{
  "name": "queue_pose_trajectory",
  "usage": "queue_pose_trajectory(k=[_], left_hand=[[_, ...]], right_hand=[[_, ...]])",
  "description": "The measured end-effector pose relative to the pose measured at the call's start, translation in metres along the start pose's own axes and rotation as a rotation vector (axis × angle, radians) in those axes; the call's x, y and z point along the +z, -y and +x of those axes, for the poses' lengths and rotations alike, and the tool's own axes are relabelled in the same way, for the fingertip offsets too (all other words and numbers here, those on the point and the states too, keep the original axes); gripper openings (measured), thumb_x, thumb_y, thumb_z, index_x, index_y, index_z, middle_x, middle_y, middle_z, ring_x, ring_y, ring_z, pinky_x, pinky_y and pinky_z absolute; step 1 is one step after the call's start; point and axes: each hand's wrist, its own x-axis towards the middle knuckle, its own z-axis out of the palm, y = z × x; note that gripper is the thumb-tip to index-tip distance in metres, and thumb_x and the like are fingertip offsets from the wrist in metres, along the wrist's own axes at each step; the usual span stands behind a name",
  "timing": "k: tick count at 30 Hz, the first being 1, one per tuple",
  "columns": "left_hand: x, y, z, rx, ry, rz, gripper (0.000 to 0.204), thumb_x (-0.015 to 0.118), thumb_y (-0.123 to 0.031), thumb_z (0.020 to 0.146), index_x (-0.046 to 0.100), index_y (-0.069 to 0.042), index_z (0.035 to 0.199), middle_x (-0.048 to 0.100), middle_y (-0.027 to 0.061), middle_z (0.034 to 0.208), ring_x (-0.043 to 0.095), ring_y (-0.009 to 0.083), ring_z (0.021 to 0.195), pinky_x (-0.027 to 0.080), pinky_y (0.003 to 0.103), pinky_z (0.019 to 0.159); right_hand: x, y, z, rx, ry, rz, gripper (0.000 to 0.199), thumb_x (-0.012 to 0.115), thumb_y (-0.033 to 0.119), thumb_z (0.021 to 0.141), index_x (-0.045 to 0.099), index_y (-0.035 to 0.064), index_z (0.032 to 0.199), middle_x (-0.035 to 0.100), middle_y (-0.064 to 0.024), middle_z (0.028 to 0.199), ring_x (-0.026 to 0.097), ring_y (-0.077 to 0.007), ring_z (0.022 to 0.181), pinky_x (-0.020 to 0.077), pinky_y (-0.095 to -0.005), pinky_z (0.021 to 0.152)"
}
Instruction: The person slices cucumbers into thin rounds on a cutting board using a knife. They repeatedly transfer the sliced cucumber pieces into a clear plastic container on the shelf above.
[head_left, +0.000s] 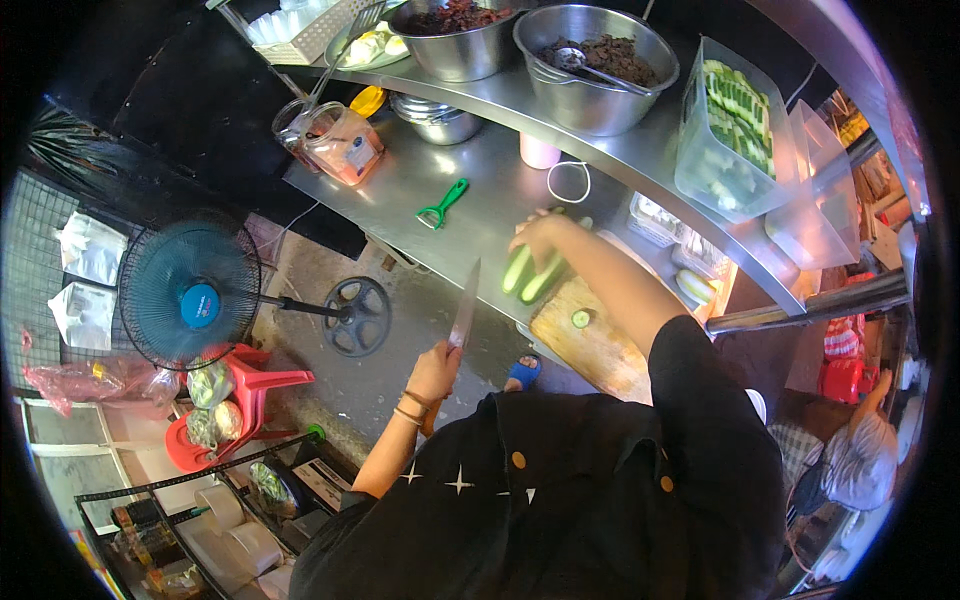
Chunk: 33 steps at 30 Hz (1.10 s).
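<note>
The left hand (432,372) is closed in a firm grip, wrist bent, forearm drawn near the body. The right hand (537,240) reaches forward, arm extended, fingers curled downward.

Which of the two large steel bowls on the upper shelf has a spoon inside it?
The right steel bowl, next to the clear container of sliced cucumber. A metal spoon lies on its dark filling; the left steel bowl shows none.
</note>
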Motion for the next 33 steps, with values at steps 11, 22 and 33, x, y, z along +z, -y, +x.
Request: queue_pose_trajectory(k=[11,22,33], left_hand=[[-0.003,0.031,0.001,0.025,-0.062,0.014,0.029,0.049,-0.025,0.09,0.055,0.003,0.083,0.059,0.0212,0.06,0.061,0.0327,0.05,0.049,0.042,0.05],[0.006,-0.008,0.017,0.095,0.002,0.051,0.03,0.05,-0.026,0.09,0.053,0.002,0.082,0.059,0.0241,0.064,0.061,0.0381,0.057,0.048,0.046,0.053],[0.136,-0.101,0.013,0.556,0.373,0.405,0.027,0.048,-0.026,0.091,0.052,-0.001,0.097,0.063,0.0217,0.079,0.061,0.041,0.074,0.047,0.051,0.065]], right_hand=[[-0.007,-0.026,0.017,-0.132,-0.027,0.088,0.072,0.083,0.035,0.055,0.058,0.0093,0.117,0.055,-0.0124,0.116,0.053,-0.0312,0.108,0.0442,-0.0388,0.088],[-0.004,0.038,-0.161,-0.252,-0.982,0.616,0.06,0.076,0.024,0.069,0.051,0.0024,0.12,0.054,-0.0146,0.114,0.051,-0.0281,0.108,0.0389,-0.0349,0.093],[0.258,0.101,-0.327,0.399,-1.396,1.754,0.056,0.063,0.023,0.085,0.042,-0.0002,0.13,0.053,-0.0084,0.118,0.049,-0.0174,0.108,0.0354,-0.0302,0.095]])
